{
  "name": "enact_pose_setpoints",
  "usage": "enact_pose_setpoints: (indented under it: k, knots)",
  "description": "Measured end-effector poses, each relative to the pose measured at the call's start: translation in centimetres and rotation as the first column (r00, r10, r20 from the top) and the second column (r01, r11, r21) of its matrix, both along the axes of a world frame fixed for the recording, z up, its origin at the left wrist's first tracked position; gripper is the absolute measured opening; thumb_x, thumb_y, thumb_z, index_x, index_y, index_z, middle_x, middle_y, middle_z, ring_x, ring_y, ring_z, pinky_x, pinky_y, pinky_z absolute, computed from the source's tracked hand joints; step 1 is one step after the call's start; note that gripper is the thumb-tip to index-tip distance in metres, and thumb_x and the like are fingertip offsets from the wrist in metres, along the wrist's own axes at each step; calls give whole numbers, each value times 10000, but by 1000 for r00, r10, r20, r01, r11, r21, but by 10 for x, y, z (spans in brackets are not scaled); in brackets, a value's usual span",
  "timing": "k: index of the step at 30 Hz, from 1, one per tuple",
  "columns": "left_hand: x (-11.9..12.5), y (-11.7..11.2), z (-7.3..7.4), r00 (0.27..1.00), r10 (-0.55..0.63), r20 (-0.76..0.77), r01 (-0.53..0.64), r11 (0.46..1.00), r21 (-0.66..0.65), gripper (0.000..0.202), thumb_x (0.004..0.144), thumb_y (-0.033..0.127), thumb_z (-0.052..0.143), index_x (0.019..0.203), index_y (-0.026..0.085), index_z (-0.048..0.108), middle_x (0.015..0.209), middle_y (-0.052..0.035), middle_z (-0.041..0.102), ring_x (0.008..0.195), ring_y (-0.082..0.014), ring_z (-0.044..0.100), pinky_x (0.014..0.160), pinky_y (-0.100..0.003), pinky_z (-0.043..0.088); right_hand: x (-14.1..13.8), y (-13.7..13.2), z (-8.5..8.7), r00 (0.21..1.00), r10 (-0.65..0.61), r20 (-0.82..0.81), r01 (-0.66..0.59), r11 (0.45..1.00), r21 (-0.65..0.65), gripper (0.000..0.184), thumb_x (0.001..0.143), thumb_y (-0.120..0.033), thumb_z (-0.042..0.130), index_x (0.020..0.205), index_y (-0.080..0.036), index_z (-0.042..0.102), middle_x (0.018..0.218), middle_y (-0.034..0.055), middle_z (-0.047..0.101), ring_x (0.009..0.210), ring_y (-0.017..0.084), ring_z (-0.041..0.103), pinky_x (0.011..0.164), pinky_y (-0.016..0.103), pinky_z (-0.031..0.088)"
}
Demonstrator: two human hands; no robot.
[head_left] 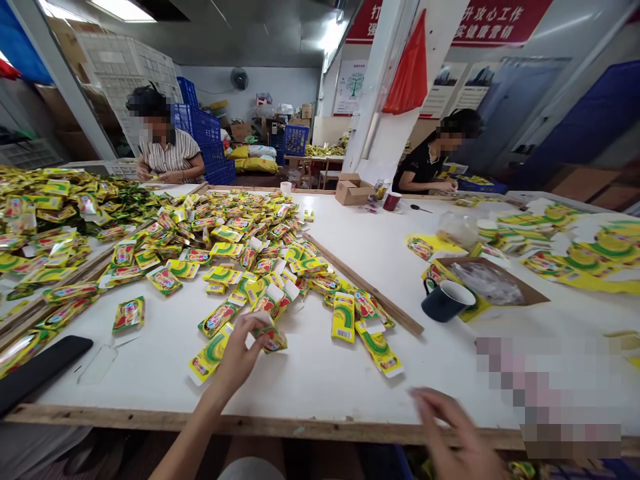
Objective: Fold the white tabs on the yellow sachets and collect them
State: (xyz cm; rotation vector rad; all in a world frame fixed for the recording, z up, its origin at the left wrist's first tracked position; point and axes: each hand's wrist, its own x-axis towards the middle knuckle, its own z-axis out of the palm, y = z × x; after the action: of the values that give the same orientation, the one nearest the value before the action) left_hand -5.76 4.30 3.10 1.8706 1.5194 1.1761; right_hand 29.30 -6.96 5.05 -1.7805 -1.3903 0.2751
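My left hand is closed on a small printed carton with a white flap, pinched between thumb and fingers just above the white tabletop. Flat yellow-and-green cartons lie close around it, one of them partly behind my wrist. My right hand hovers over the near table edge, slightly blurred, its fingers stretched out and nothing visible in them. The nearest carton to it is a yellow one with a white end flap, lying on the table. A large heap of similar cartons spreads beyond my left hand.
Wooden strips divide the table. To the right stand a dark mug and an open box holding clear plastic. A black phone rests at left. Two people sit across the table, beyond a small brown box.
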Motion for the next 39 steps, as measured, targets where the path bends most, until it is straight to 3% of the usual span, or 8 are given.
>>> enact_pose_setpoints:
  k: [4,8,12,16,24,31,35,39]
  knots:
    - [27,-23,16,956,-244,165,255,965,-55,67,824,170,564,801,208,615,861,-41,623,841,-210,579,765,-316,463,-111,41,-18,878,332,-345,-329,942,70,229,816,-378,585,965,-210,632,975,88,702,850,232,680,761,322,556]
    - [44,-39,4,939,-255,230,289,950,-123,86,847,171,530,842,205,609,815,-28,616,771,-192,573,703,-287,466,-155,54,-41,727,415,-548,-446,891,82,243,818,-263,583,1053,-211,554,970,91,714,867,232,697,767,343,569]
    - [56,-48,-15,925,-180,335,238,961,-139,236,875,200,503,1108,221,534,1079,-74,617,983,-215,596,862,-333,464,-160,48,-47,678,433,-594,-495,866,67,363,890,-225,463,1249,-208,418,1048,96,700,1005,222,662,857,362,534]
    - [60,-53,-25,843,-79,532,209,959,-191,459,881,255,529,1276,260,297,1077,-57,590,878,-183,637,803,-324,501,-157,43,-45,676,453,-581,-537,843,33,415,902,-206,437,1306,-221,346,1010,70,706,957,210,673,801,326,541]
    - [48,-55,-23,812,-124,570,324,908,-264,261,859,307,587,1097,206,555,917,-49,670,859,-212,650,786,-315,507,-143,44,-38,694,493,-524,-562,827,33,357,884,-246,520,1240,-242,506,1075,54,669,870,189,675,793,286,533]
    - [47,-47,-16,842,-144,521,280,940,-194,154,843,293,590,933,198,671,954,-59,695,940,-235,642,842,-333,500,-145,67,-30,721,533,-443,-544,831,114,165,875,-295,524,815,-194,640,853,50,670,816,199,636,727,270,521]
    - [52,-49,-14,763,-96,640,255,954,-161,283,844,291,595,1117,241,540,1023,-52,686,962,-217,649,860,-352,505,-150,69,-34,701,483,-525,-471,866,168,192,874,-274,537,1036,-192,599,910,52,674,839,189,648,765,279,530]
    - [53,-52,-8,824,-129,552,270,945,-182,173,865,325,570,967,192,616,1034,-95,692,976,-232,644,878,-350,495,-150,65,-28,695,543,-471,-535,829,164,149,871,-277,551,946,-194,650,922,56,664,873,193,635,767,271,517]
